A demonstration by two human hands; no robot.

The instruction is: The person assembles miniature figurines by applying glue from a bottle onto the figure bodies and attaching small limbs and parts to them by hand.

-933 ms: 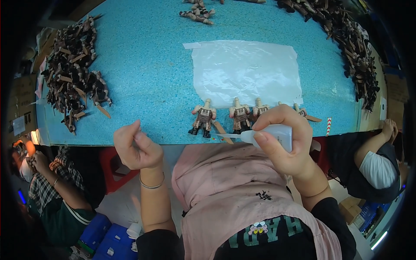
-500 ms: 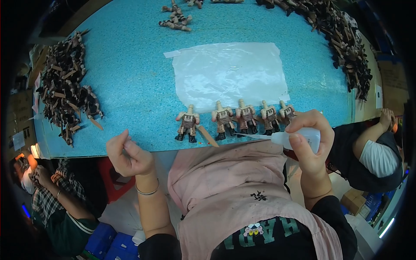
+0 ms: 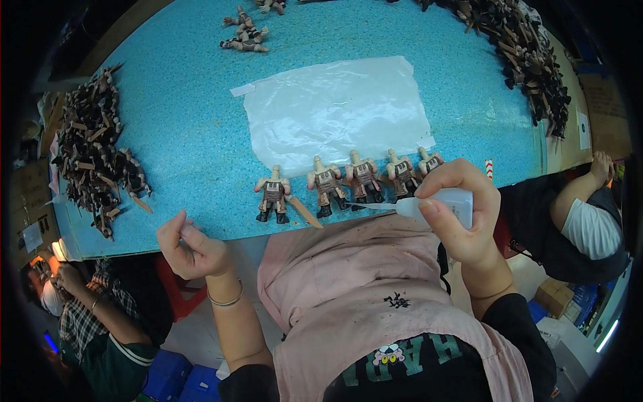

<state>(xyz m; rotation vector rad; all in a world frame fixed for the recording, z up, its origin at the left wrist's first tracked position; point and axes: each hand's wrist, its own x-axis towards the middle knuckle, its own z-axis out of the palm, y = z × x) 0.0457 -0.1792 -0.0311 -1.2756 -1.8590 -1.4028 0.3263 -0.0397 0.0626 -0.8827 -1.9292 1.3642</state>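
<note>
Right hand (image 3: 472, 224) pinching bottle (image 3: 457, 201), nozzle (image 3: 376, 206) leftward, long axis sideways, left hand (image 3: 195, 250) curled closed

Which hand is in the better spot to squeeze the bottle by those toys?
Probably the right hand: it grips the pale plastic squeeze bottle, its thin nozzle near the cream-and-brown toy figures. The left hand is curled, away from the bottle.

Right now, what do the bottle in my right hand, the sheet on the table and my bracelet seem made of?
The bottle: probably plastic, smooth, seemingly translucent, judging by its milky body. The sheet: likely thin plastic film, glossy, given its wrinkles and glints. The bracelet: seemingly polished metal, from its silvery shine.
</note>
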